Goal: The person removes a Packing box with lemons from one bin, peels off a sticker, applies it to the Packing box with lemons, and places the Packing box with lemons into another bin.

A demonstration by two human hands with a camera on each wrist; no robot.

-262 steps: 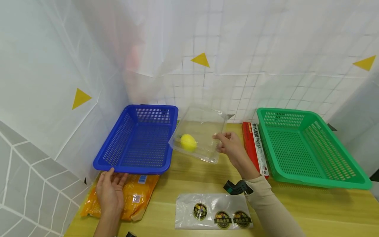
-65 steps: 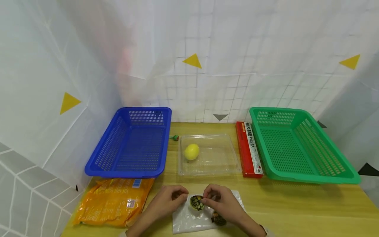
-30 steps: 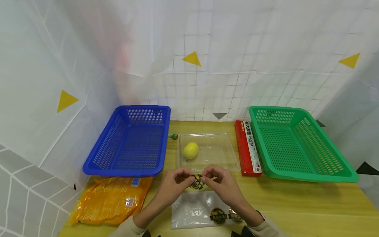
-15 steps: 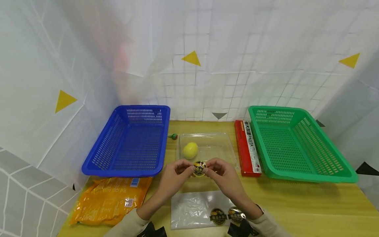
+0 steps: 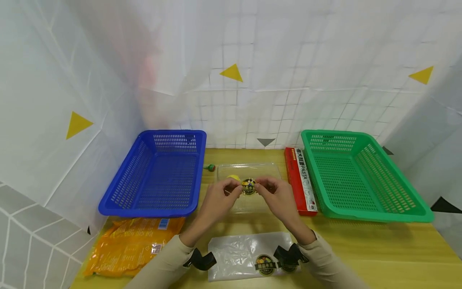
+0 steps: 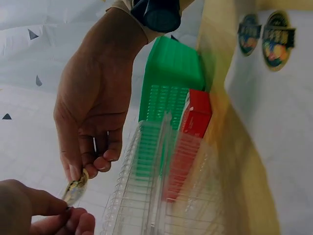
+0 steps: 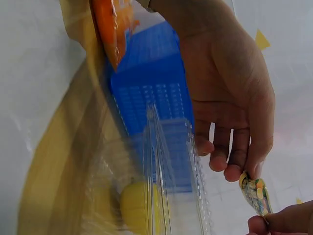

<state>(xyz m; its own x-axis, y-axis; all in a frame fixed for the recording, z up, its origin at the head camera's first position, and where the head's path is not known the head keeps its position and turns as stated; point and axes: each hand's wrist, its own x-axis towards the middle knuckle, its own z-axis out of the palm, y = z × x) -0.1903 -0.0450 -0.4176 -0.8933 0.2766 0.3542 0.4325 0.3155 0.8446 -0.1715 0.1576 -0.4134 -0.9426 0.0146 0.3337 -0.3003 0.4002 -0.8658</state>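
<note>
Both hands hold a round black-and-gold fruit sticker [image 5: 249,187] between them, above a clear plastic box [image 5: 249,165]. My left hand [image 5: 219,196] pinches its left edge with thumb and fingertips. The right hand [image 5: 277,196] pinches the opposite edge. The right wrist view shows the sticker [image 7: 256,196] slightly curved between the fingertips. Inside the box is a yellow lemon [image 7: 139,208], partly hidden by the left hand and sticker in the head view. Near the front edge lies a whitish glossy sheet [image 5: 231,257] bearing more round stickers [image 5: 265,265].
A blue basket [image 5: 199,192] stands on the left, with an orange packet [image 5: 133,249] in front of it. A green basket [image 5: 375,216] is on the right, beside a red pasta box [image 5: 299,176]. A small green-and-red item [image 5: 210,167] lies by the blue basket.
The plastic box was set down on the table. One sticker was peeled from the sheet. Both hands have since carried it forward and up, over the box.
</note>
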